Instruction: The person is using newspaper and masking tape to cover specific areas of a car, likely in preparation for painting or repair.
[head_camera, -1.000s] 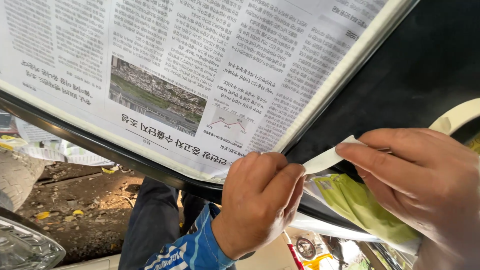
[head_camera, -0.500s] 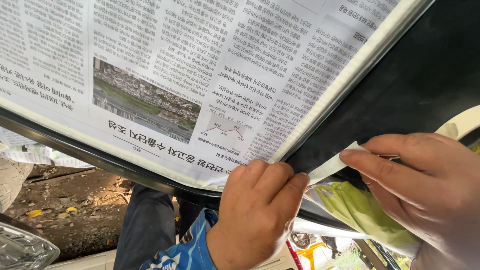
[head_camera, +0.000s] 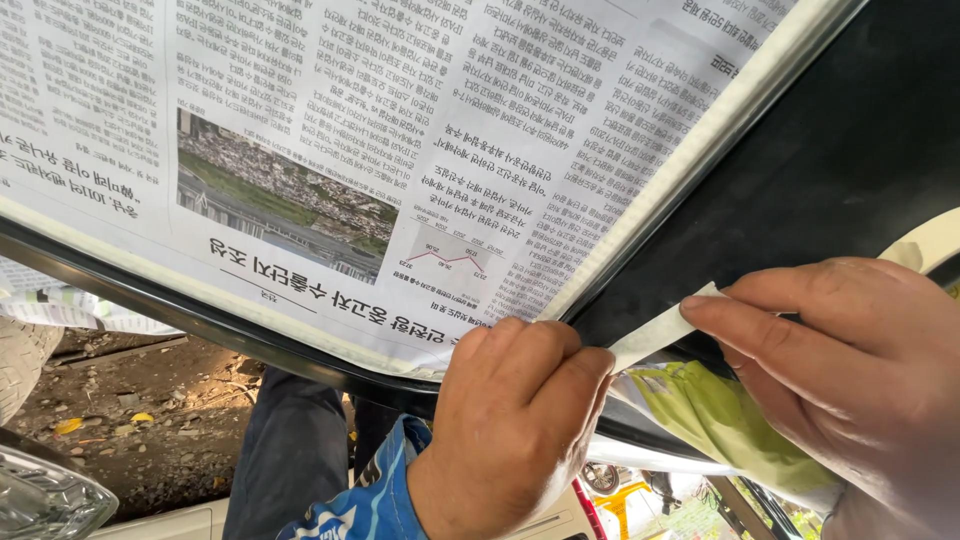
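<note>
**Masking tape stretched between two hands at a newspaper corner**

Masking tape (head_camera: 655, 335), a pale cream strip, runs in the lower right part of the view, between the two hands and across a dark panel (head_camera: 840, 170). Its left end goes under the fingers (head_camera: 540, 365) of the left hand (head_camera: 510, 430), which are curled and pressed down at the lower corner of the newspaper (head_camera: 400, 150). Whether these fingers pinch the tape or only press on it, I cannot tell. The right end of the strip is pinched between the thumb and forefinger of the right hand (head_camera: 850, 380), so these fingers are closed on the tape, and the strip looks tight and straight between both hands.

The newspaper lies flat on the dark surface and fills most of the upper left of the view. It shows columns of print, a colour photograph and a small line chart. Along its right edge, another strip of pale tape (head_camera: 700, 150) is already stuck, going from the top right down to the corner. A black rubber trim (head_camera: 200, 315) follows the lower edge of the paper.

Below the left hand there is a blue patterned sleeve (head_camera: 360, 500). Under the right hand hangs a piece of green fabric (head_camera: 720, 420). At the lower left, bare ground (head_camera: 130, 420) with small stones and leaves is visible.
</note>
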